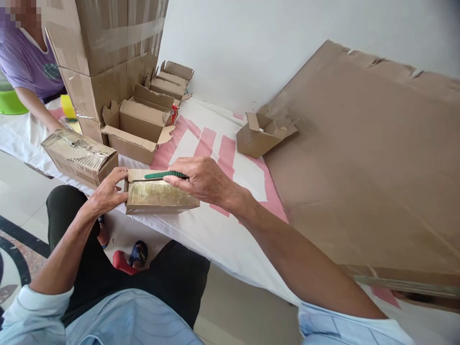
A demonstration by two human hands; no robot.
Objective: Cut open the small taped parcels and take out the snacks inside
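Note:
A small taped cardboard box [158,197] lies at the near edge of the white table cover [201,230]. My left hand [107,191] grips its left end, fingers curled round the corner. My right hand [204,179] rests on the top right of the box and pinches a green-handled knife [163,175], which lies flat along the box's top far edge, pointing left.
Another taped box [79,155] sits to the left. Open small cartons [138,127] and a tall taped carton [104,43] stand behind. One open carton [262,134] and a big flat cardboard sheet [366,158] lie at right. A person in purple [28,67] sits at far left.

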